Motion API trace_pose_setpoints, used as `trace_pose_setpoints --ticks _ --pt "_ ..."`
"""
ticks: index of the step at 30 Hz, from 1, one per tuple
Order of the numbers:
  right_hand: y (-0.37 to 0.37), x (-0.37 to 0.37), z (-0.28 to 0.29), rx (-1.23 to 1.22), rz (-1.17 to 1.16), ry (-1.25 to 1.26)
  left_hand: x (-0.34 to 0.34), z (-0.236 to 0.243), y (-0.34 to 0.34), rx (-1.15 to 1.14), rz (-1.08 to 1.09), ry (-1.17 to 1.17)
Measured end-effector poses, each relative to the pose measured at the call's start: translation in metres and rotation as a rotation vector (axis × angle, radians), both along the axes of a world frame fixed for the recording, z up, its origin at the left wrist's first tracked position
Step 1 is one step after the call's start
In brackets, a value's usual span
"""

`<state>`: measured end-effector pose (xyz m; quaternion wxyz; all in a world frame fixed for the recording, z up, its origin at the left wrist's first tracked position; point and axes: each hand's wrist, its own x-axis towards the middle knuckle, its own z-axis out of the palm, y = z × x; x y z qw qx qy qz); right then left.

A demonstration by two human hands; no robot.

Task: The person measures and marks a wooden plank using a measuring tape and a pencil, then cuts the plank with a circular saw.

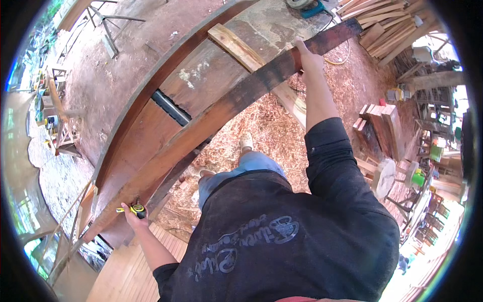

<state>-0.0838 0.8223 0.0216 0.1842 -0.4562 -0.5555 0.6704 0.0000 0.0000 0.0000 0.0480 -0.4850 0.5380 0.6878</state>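
Pale lettering and a round emblem mark my black shirt (261, 196). The brown tabletop (196, 80) has a curved raised rim and a slot baring a shiny metal cylinder (172, 107); curly shavings cover the earthen floor (261, 118) of this cluttered workshop, with rough offcuts (385, 17) heaped at upper right. My long reddish-brown plank (221, 108), darkly stained at its far end, slants above the tabletop and a paler board (236, 47). My right hand (310, 61) grips its far part; my left hand (135, 219), beside its near end, clasps a yellow-and-black tape measure (138, 210).
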Motion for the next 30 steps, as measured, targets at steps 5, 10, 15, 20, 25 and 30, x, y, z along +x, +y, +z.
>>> trace_pose_setpoints --ticks 5,10,15,20,25,30 --pt "0.063 -0.025 -0.034 0.479 -0.249 -0.275 0.016 -0.019 0.035 -0.090 0.089 -0.111" --pt "0.015 -0.040 0.015 0.462 -0.181 -0.587 0.017 -0.009 0.034 -0.112 0.163 -0.148" --pt "0.064 -0.012 -0.038 0.462 -0.321 -0.318 0.021 -0.019 0.067 0.170 0.180 0.064" --pt "0.013 0.010 0.002 0.105 -0.303 0.042 0.056 -0.025 0.070 0.189 0.263 0.229" --pt "-0.020 0.014 -0.009 0.112 -0.334 0.169 0.080 -0.044 0.045 0.204 0.371 0.295" --pt "-0.071 0.009 -0.009 -0.022 -0.277 0.316 0.073 -0.042 0.018 0.170 0.409 -0.015"
